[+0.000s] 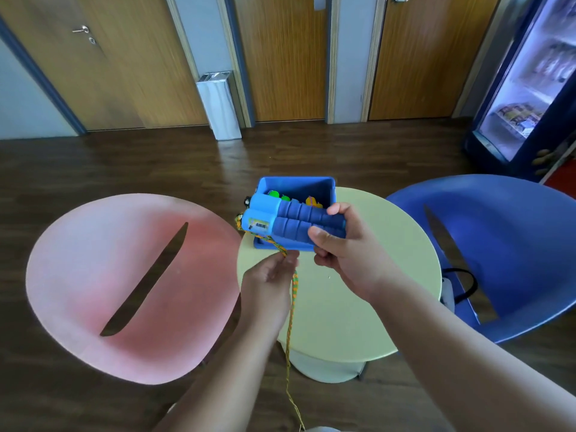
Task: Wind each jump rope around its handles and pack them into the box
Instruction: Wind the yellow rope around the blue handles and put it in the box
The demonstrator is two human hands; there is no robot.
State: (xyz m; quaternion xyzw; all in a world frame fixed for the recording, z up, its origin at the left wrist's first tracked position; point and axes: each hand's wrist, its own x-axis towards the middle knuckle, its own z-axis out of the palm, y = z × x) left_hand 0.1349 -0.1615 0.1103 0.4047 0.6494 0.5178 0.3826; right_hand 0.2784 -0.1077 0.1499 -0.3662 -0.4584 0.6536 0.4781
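Note:
My right hand (346, 254) grips two blue jump rope handles (293, 221) side by side, held level above the front of the blue box (296, 183). An orange-and-green braided rope (293, 294) runs from the handles' left ends down past the table toward the floor. My left hand (268, 282) pinches that rope just below the handles. The box stands on the round pale yellow table (374, 275) and holds other ropes with green and yellow parts (277, 194).
A pink chair (93, 275) stands left of the table and a blue chair (514, 244) to its right. Behind are wooden doors, a metal bin (219, 104) and a lit fridge (530, 73) at the far right. Dark wood floor surrounds the table.

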